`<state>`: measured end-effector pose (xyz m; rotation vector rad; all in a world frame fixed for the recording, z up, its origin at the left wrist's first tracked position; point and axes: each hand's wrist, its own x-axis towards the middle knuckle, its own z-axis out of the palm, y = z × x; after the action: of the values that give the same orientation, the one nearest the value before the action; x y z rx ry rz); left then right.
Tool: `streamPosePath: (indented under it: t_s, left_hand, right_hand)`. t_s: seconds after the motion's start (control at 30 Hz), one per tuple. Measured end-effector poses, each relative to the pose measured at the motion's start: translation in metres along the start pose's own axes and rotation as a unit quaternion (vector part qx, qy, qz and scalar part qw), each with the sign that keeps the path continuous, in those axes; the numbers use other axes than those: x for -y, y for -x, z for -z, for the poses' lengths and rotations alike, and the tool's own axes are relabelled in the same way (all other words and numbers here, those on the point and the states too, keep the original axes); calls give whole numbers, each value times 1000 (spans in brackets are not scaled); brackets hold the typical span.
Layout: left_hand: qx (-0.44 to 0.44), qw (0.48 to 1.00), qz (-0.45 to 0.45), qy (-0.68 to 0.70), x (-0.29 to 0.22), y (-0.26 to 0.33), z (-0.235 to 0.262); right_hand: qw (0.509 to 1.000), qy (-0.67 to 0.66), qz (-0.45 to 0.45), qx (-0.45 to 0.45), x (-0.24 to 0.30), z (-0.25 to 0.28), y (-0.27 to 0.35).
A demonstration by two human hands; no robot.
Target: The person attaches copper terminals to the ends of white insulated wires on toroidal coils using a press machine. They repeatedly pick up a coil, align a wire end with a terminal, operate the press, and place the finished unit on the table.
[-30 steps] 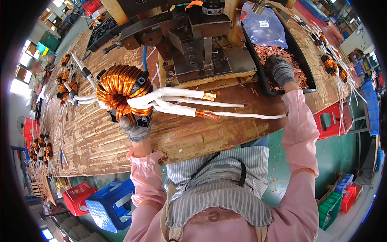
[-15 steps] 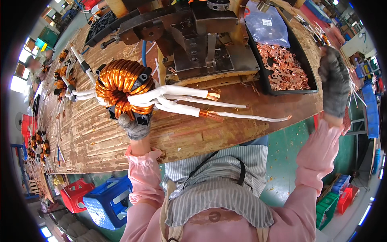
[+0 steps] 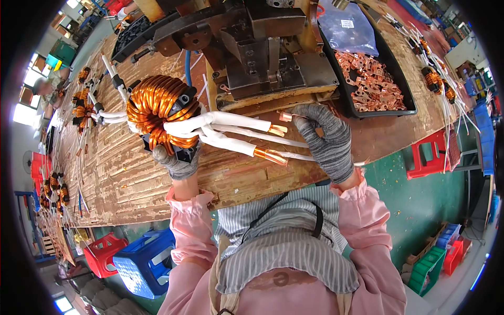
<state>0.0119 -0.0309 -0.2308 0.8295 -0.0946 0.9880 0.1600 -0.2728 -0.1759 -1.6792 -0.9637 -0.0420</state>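
My left hand (image 3: 178, 161), in a grey glove, grips the lower edge of a copper-wound toroidal coil (image 3: 157, 107) by its black base. White sleeved leads (image 3: 231, 122) run right from the coil, two of them ending in bare copper strands (image 3: 269, 154). My right hand (image 3: 328, 137), gloved too, pinches a small copper terminal lug (image 3: 285, 116) between thumb and forefinger. The lug sits just right of the upper lead's bare end, apart from it. Part of the longer thin white leads passes behind my right hand.
A dark metal press (image 3: 262, 58) stands behind the leads. To its right, a black tray (image 3: 386, 112) holds many copper lugs (image 3: 373, 84) and a clear plastic bag (image 3: 349, 29). More coils (image 3: 433, 80) lie at far right and left. Blue (image 3: 142, 265) and red stools stand below the table.
My right hand has swung from beyond the tray at far right to the lead ends, with a copper lug now visible in its fingers. My left hand still holds the coil, slightly shifted.
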Motion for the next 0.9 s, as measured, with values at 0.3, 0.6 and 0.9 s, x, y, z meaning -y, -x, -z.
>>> streamPosePath:
  t_s: [0.3,0.6,0.9]
  left_hand:
    - [-3,1000,-10,-4,0,0,-3]
    - [12,1000,22,-5,2,0,0]
    - [16,999,20,18,2,-1,-2]
  right_hand:
    - [996,35,75,-13,1,-2,4]
    - [998,33,50,27,-5,-2,8]
    - [992,23,66,102,-3,6,2]
